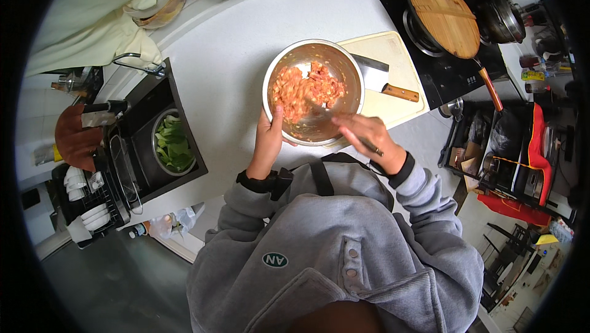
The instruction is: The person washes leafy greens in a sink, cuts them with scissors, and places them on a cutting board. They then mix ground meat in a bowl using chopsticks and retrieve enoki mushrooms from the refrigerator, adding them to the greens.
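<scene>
My left hand (269,137) grips the near left rim of a stainless steel bowl (322,136), thumb over the edge and fingers underneath. Inside the bowl lies pinkish raw minced meat (295,91) with pale bits mixed in; smears cling to the wall. My right hand (371,137) holds a thin utensil (372,147) whose other end reaches into the meat. Motion blur hides whether it is chopsticks or a spoon. Beside the bowl, a cleaver (375,72) with a wooden handle rests on a cream cutting board (401,52). The bowl covers part of the blade and overlaps the board's edge.
At left, a dark sink (143,162) contains a metal bowl of green leaves (174,144). White bowls stand in a dish rack (94,215). A wok under a wooden lid (445,19) sits on the black stove (433,75) at right, above an open drawer (500,148).
</scene>
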### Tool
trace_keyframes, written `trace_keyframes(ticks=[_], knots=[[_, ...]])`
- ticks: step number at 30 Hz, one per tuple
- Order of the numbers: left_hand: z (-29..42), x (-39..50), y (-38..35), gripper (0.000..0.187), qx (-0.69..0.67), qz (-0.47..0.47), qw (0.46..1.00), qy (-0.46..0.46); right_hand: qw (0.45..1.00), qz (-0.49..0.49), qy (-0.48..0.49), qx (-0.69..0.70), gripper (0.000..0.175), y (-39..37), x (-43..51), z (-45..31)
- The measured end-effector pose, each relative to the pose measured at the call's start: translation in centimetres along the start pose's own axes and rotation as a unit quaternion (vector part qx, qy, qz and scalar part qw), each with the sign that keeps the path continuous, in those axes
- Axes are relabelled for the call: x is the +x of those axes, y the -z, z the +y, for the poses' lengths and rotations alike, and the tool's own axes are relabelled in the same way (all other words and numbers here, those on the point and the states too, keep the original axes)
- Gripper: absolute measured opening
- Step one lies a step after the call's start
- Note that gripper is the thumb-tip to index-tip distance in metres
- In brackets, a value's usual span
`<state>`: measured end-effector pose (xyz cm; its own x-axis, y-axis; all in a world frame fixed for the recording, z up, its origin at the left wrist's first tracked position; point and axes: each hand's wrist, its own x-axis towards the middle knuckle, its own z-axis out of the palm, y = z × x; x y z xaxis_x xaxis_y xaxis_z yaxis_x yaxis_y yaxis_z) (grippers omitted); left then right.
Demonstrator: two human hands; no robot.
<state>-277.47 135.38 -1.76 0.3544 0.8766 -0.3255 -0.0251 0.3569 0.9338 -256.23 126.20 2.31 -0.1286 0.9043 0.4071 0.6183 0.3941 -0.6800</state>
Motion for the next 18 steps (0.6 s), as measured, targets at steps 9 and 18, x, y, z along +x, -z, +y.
trace_keyframes(ticks=[9, 18], knots=[[0.5, 0.4, 2.1, 0.042, -0.010, 0.066, 0.998, -0.002, 0.997, 0.000, -0.077, -0.029, 0.018, 1.1, -3.4, -2.7], [0.9, -0.2, 0.3, 0.037, 0.030, 0.010, 0.999, 0.003, 0.995, 0.063, -0.016, -0.077, 0.018, 2.2, -0.1, 0.8]])
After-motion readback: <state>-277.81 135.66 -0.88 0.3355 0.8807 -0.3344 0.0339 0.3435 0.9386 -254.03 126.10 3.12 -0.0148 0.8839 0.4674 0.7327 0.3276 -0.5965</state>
